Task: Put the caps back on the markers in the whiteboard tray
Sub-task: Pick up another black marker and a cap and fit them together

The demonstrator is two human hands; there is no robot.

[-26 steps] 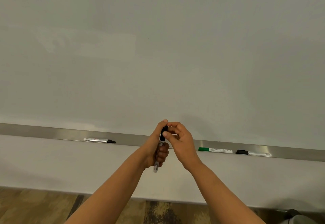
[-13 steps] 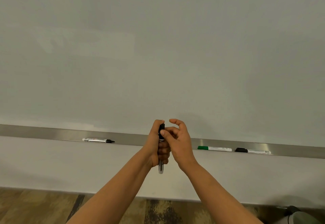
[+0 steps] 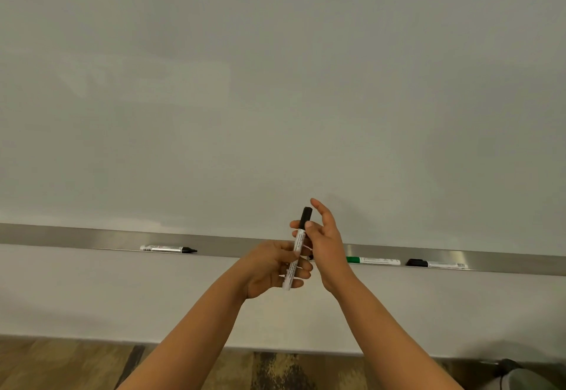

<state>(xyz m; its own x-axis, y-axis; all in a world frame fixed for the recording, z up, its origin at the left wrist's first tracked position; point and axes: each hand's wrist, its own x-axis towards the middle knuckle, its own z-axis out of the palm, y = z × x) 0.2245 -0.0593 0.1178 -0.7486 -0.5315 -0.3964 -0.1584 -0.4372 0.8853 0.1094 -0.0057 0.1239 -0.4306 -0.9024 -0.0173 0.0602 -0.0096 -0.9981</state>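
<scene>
A white marker (image 3: 298, 244) with a black cap on its top end stands nearly upright in front of the whiteboard tray (image 3: 76, 238). My right hand (image 3: 324, 242) pinches its upper barrel just below the cap, index finger raised. My left hand (image 3: 272, 268) curls loosely around the lower barrel. Three more markers lie in the tray: one with a black pointed end (image 3: 168, 249) at the left, a green-ended one (image 3: 373, 261) and a black-ended one (image 3: 436, 264) at the right. A small dark item in the tray behind my right hand is mostly hidden.
The whiteboard (image 3: 275, 98) fills the upper view. Under the tray is a pale wall, then a patterned wood-toned floor (image 3: 61, 365). A grey object (image 3: 520, 377) sits at the bottom right corner.
The marker has risen, so its black cap now shows above both hands. My right hand has slid down off the cap to the barrel and spread its fingers. My left grip has loosened.
</scene>
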